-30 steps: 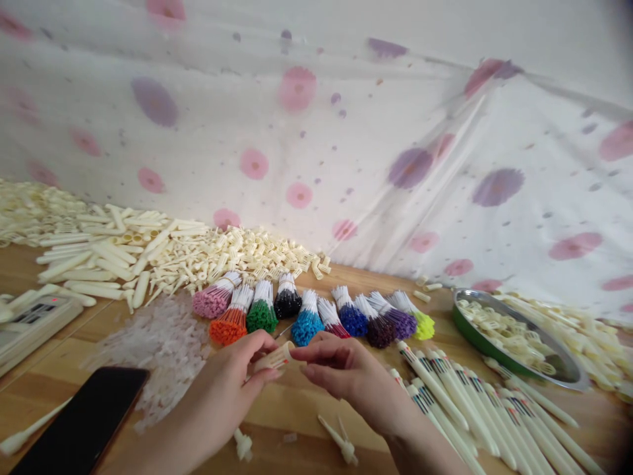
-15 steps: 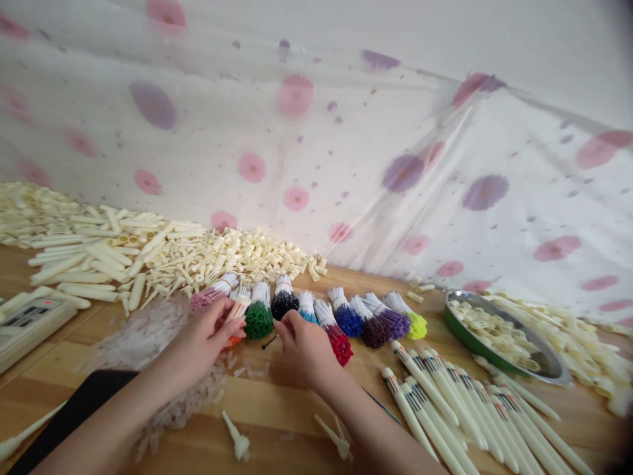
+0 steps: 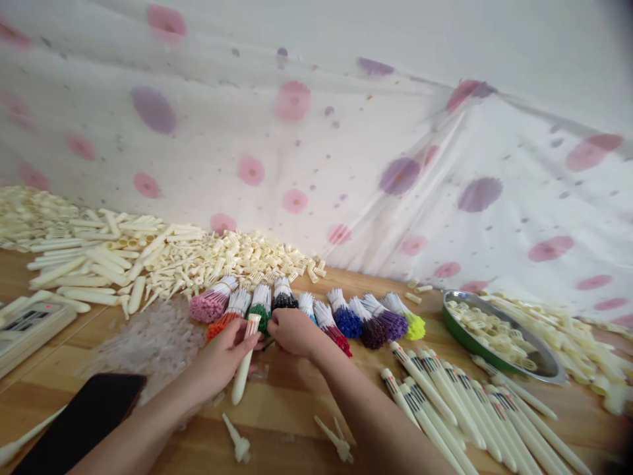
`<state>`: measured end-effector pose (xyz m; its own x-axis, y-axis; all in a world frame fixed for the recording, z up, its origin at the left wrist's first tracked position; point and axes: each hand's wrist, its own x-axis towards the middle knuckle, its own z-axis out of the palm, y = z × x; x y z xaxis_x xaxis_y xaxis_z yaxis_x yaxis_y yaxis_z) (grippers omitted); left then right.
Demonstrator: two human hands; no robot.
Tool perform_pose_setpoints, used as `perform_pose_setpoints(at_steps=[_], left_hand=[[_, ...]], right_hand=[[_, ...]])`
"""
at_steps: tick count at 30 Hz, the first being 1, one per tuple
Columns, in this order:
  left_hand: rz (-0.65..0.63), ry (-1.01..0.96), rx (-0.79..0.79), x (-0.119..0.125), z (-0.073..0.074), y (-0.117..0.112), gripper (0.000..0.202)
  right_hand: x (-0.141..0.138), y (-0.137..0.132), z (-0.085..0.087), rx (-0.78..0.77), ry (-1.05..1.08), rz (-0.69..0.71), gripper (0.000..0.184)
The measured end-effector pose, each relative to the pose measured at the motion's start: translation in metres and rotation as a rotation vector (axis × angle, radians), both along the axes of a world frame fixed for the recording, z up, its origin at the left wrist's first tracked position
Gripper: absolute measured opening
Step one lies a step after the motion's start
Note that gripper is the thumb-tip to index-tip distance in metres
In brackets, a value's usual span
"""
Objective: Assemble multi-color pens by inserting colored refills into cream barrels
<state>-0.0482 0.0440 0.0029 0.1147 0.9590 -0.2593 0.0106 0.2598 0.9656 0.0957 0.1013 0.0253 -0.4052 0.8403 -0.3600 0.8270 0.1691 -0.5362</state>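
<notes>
My left hand (image 3: pixel 225 356) is closed around a cream multicolour pen (image 3: pixel 242 376), tilted with its slotted top upward and a little orange-red showing there. Just right of that top, my right hand (image 3: pixel 294 333) is closed in a pinch, and a thin dark ink refill (image 3: pixel 268 343) shows below its fingertips; most of it is hidden. Behind the hands lie bundles of white refills with coloured ends: pink (image 3: pixel 210 305), orange (image 3: pixel 222 324), green (image 3: pixel 260 300) and black (image 3: pixel 284 297). The right hand partly covers the green and black ones.
More bundles run right to the yellow one (image 3: pixel 415 325). Finished-looking cream pens (image 3: pixel 459 402) lie at front right, near a green-sided metal dish (image 3: pixel 448 323) of parts. Cream parts (image 3: pixel 237 257) are heaped behind. Clear pieces (image 3: pixel 148 336), a black phone (image 3: pixel 84 422) and a counter device (image 3: pixel 34 333) are left.
My left hand has turned and come nearer, showing the pen's full length and uncovering the orange bundle. My right hand has shifted slightly left and up, toward the pen's top.
</notes>
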Motion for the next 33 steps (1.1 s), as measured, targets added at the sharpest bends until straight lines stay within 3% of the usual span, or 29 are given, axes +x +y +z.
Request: perform_pose_setpoints(at_steps=[5, 9, 14, 17, 23, 33], left_hand=[[-0.015, 0.041, 0.035, 0.0, -0.003, 0.0, 0.032], [-0.064, 0.133, 0.094, -0.003, -0.003, -0.001, 0.025], [-0.108, 0.302, 0.237, 0.0, 0.009, -0.014, 0.013], [-0.178, 0.517, 0.394, 0.006, 0.017, -0.022, 0.005], [-0.27, 0.648, 0.657, 0.011, 0.019, -0.024, 0.013], [-0.364, 0.686, 0.695, 0.012, 0.022, -0.029, 0.021]], right_hand=[[0.018, -0.01, -0.009, -0.294, 0.347, -0.004, 0.021], [0.052, -0.033, -0.008, -0.44, 0.614, -0.015, 0.02], [0.112, -0.051, -0.002, -0.572, 0.899, -0.055, 0.029], [0.133, -0.054, -0.004, -0.619, 1.047, -0.079, 0.034], [0.131, -0.056, -0.012, -0.748, 1.161, -0.061, 0.022], [0.115, -0.056, -0.024, -0.878, 1.193, -0.038, 0.023]])
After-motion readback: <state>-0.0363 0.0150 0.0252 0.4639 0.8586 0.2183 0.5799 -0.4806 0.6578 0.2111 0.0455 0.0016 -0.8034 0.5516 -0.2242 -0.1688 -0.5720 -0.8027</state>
